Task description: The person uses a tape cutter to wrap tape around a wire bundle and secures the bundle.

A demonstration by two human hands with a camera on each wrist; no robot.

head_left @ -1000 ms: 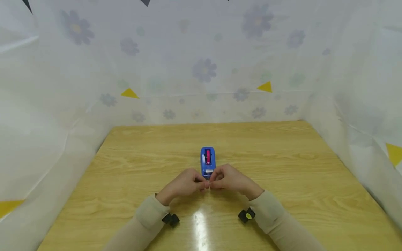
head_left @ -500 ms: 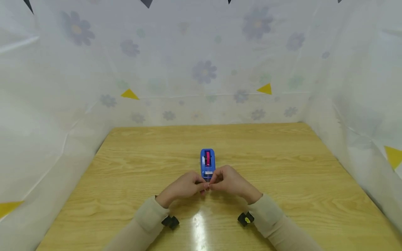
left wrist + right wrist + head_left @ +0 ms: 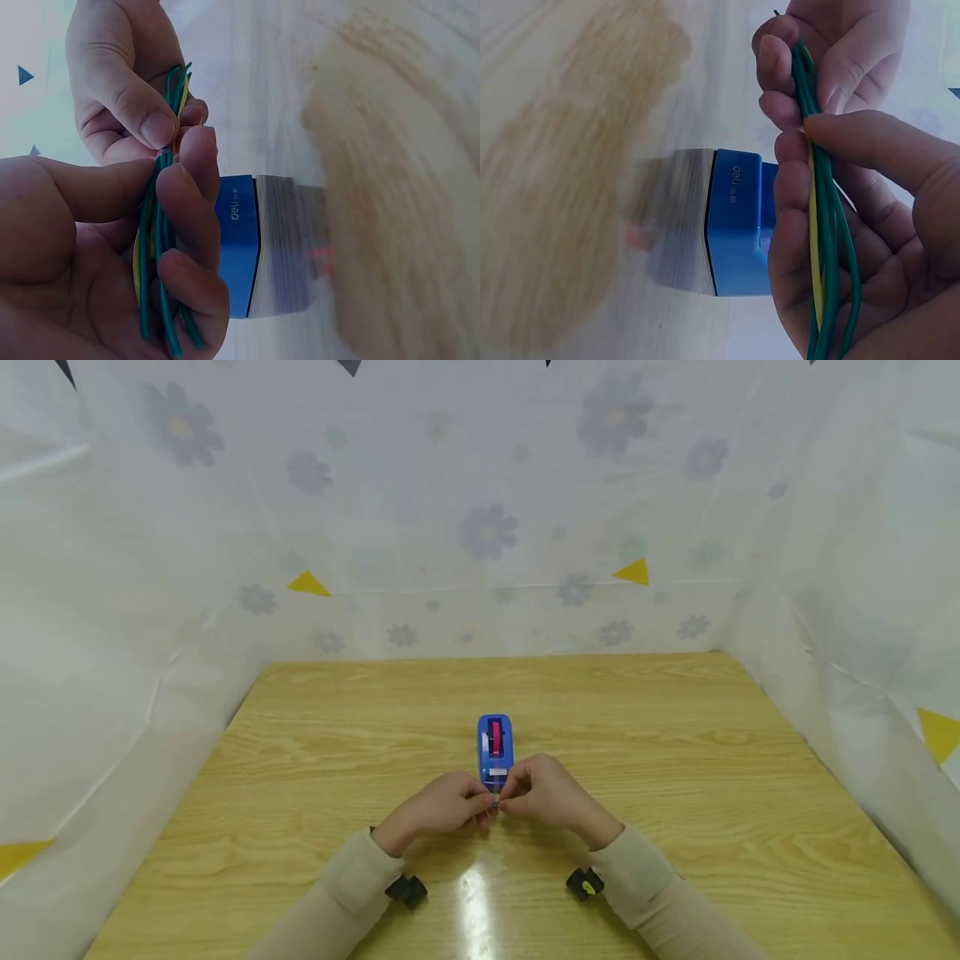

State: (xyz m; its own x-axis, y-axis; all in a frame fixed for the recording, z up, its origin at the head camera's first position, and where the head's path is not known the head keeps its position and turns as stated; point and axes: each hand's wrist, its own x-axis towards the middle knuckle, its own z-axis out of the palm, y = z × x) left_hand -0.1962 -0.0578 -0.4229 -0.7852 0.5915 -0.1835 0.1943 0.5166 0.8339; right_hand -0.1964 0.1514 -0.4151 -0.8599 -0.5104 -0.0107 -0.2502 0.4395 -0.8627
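Note:
A bundle of thin green and yellow wires (image 3: 166,247) lies across both hands. The left hand (image 3: 442,803) curls its fingers round one half, thumb pressed on it. Beside it the right hand (image 3: 551,797) pinches the other half, which runs along its palm in the right wrist view (image 3: 827,247). The fingertips of the two hands meet at the middle of the bundle. Just beyond them stands a blue tape dispenser (image 3: 486,760) with a pink-red core (image 3: 496,737); a clear strip seems to run from it toward the fingertips.
The wooden table (image 3: 337,718) reaches back to a pale flowered sheet (image 3: 420,527), with similar sheets at both sides. Small black devices sit at the left wrist (image 3: 407,891) and the right wrist (image 3: 585,883).
The fingertips have shifted very slightly relative to each other, and a little more of the left fingers shows below the meeting point. The dispenser stands in the same place.

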